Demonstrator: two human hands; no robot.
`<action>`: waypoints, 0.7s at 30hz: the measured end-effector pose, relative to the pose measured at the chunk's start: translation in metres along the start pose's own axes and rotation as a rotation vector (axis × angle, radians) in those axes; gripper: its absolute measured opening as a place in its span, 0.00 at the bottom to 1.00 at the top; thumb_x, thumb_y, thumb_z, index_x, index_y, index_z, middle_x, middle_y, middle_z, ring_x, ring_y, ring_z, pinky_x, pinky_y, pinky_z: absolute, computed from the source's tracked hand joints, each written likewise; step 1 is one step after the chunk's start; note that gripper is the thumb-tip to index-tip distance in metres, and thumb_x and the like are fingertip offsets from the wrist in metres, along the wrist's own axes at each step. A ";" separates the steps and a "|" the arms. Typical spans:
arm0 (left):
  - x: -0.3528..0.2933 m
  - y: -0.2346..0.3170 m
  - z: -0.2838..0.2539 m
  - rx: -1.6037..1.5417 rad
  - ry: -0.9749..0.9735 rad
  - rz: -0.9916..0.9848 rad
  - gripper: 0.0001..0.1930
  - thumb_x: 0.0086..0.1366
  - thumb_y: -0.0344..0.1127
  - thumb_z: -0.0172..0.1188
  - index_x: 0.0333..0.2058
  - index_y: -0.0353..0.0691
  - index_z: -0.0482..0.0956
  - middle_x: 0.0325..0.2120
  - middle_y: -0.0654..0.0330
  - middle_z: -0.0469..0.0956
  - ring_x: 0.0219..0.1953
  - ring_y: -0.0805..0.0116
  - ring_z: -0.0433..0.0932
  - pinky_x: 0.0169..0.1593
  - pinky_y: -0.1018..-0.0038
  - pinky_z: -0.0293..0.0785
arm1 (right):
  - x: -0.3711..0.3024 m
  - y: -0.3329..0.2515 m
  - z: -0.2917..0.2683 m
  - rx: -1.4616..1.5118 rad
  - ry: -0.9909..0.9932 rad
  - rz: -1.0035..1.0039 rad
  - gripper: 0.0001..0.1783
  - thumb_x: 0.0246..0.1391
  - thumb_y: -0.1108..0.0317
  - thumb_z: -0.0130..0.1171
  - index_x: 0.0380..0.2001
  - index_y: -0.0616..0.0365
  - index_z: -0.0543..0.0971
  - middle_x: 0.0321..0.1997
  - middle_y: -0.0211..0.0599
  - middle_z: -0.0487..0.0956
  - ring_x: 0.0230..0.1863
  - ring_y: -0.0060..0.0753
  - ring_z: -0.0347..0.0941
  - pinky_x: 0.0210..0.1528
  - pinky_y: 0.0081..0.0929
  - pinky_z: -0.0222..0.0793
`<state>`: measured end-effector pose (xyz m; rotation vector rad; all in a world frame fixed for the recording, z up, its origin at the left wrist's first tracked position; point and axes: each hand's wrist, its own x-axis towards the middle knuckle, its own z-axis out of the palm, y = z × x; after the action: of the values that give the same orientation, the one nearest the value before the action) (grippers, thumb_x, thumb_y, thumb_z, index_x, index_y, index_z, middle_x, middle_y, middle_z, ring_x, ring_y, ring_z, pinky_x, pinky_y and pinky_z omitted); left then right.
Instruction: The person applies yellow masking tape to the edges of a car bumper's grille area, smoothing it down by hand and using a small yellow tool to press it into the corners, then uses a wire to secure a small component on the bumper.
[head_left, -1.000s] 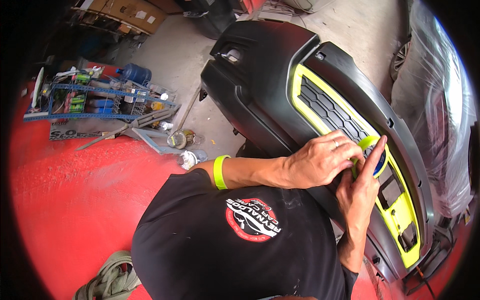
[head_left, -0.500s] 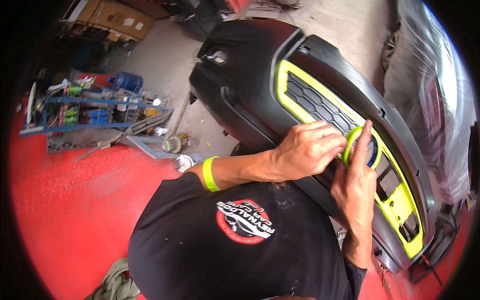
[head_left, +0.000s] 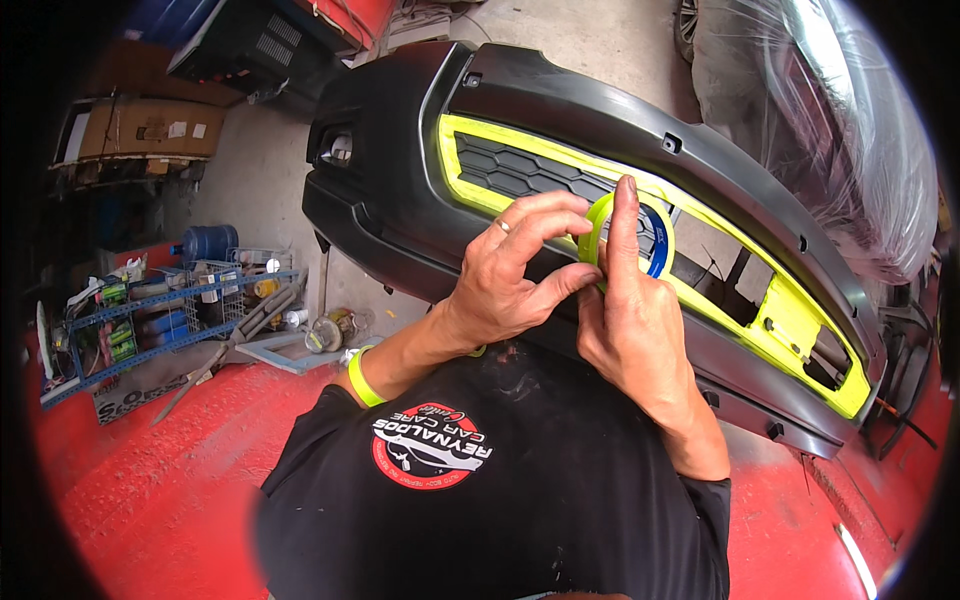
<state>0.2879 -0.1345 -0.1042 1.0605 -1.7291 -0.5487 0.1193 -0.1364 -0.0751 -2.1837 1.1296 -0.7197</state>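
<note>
See lime tape roll [head_left: 661, 250] with blue core, clamped in right hand [head_left: 640, 335], index finger laid straight across the front face. Note left hand [head_left: 500, 280] at the roll's left edge, with thumb and fingers apart; cannot tell whether touching or just beside. Find the roll in front of black bumper [head_left: 395, 115], over the long opening.

Judge as part done: see lime border [head_left: 805, 330] running around much of the opening, widening toward the right end. Note grille mesh [head_left: 520, 170] inside, dark and uncovered; likewise the gaps near the right end. Cannot tell whether to count the border as finished. See no long strip pulled off.

Writing: spot small pale marks on the blue core, hardly readable. See round red, white and black logo [head_left: 435, 447] on black shirt [head_left: 560, 480], with partly legible lettering, tilted. Note white labels on cardboard box [head_left: 150, 130], too small to read. Also see bold lettering on grey panel [head_left: 155, 397] below blue rack [head_left: 130, 350].
</note>
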 end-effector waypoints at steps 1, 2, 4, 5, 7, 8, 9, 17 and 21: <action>0.002 0.001 0.000 -0.060 0.007 -0.008 0.15 0.54 0.24 0.72 0.40 0.36 0.79 0.38 0.55 0.82 0.43 0.58 0.81 0.48 0.67 0.77 | -0.001 0.002 0.002 0.010 0.022 -0.006 0.53 0.45 0.85 0.53 0.73 0.70 0.40 0.28 0.57 0.79 0.26 0.59 0.78 0.28 0.44 0.72; 0.003 -0.002 -0.003 -0.014 -0.043 0.041 0.15 0.53 0.24 0.73 0.39 0.36 0.81 0.39 0.55 0.82 0.43 0.59 0.82 0.47 0.69 0.78 | -0.002 0.003 0.005 0.023 0.044 -0.014 0.53 0.46 0.85 0.53 0.73 0.68 0.39 0.28 0.57 0.80 0.26 0.62 0.78 0.27 0.45 0.71; -0.005 -0.002 0.003 -0.010 -0.033 0.007 0.15 0.53 0.24 0.73 0.39 0.36 0.81 0.38 0.55 0.82 0.42 0.59 0.82 0.46 0.70 0.78 | -0.004 0.005 0.008 0.030 0.074 -0.001 0.54 0.45 0.85 0.52 0.74 0.65 0.39 0.26 0.57 0.79 0.25 0.61 0.78 0.27 0.44 0.72; -0.008 0.000 0.006 0.002 -0.022 -0.029 0.15 0.53 0.23 0.73 0.39 0.36 0.81 0.38 0.55 0.82 0.42 0.59 0.82 0.45 0.70 0.78 | -0.004 0.005 0.007 0.038 0.070 -0.010 0.54 0.45 0.85 0.52 0.74 0.65 0.39 0.26 0.57 0.79 0.25 0.61 0.78 0.27 0.44 0.72; -0.010 0.007 0.012 -0.035 0.041 -0.096 0.14 0.52 0.21 0.72 0.38 0.35 0.80 0.37 0.55 0.82 0.40 0.59 0.82 0.44 0.69 0.78 | -0.005 0.002 0.004 0.015 0.004 0.082 0.54 0.45 0.86 0.51 0.74 0.65 0.39 0.25 0.57 0.79 0.25 0.60 0.78 0.27 0.43 0.72; -0.011 0.008 0.013 -0.030 0.051 -0.093 0.14 0.52 0.21 0.71 0.38 0.35 0.80 0.36 0.56 0.82 0.39 0.60 0.82 0.44 0.69 0.78 | -0.005 0.002 0.006 -0.003 0.022 0.072 0.53 0.45 0.85 0.50 0.74 0.65 0.39 0.23 0.57 0.78 0.24 0.59 0.78 0.27 0.43 0.71; -0.013 0.008 0.014 -0.024 0.062 -0.090 0.14 0.52 0.20 0.71 0.37 0.35 0.80 0.35 0.56 0.82 0.38 0.60 0.82 0.43 0.69 0.78 | -0.005 0.000 0.004 0.004 0.015 0.060 0.53 0.45 0.85 0.50 0.74 0.65 0.39 0.23 0.57 0.78 0.24 0.59 0.78 0.27 0.43 0.71; -0.012 0.008 0.010 -0.099 0.045 -0.164 0.12 0.57 0.27 0.71 0.40 0.36 0.82 0.29 0.57 0.80 0.32 0.66 0.82 0.36 0.71 0.79 | -0.003 -0.012 -0.001 -0.016 0.023 0.208 0.50 0.52 0.83 0.53 0.74 0.65 0.39 0.31 0.54 0.82 0.29 0.59 0.80 0.29 0.43 0.73; -0.011 -0.006 0.009 -0.020 0.041 0.030 0.09 0.57 0.27 0.69 0.37 0.36 0.85 0.32 0.54 0.84 0.35 0.59 0.84 0.39 0.70 0.81 | 0.002 -0.013 -0.010 -0.018 -0.028 0.212 0.52 0.54 0.83 0.54 0.74 0.60 0.36 0.38 0.57 0.83 0.34 0.61 0.81 0.34 0.46 0.74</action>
<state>0.2839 -0.1293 -0.1180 1.0237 -1.6978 -0.5208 0.1206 -0.1344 -0.0584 -2.0425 1.3331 -0.5868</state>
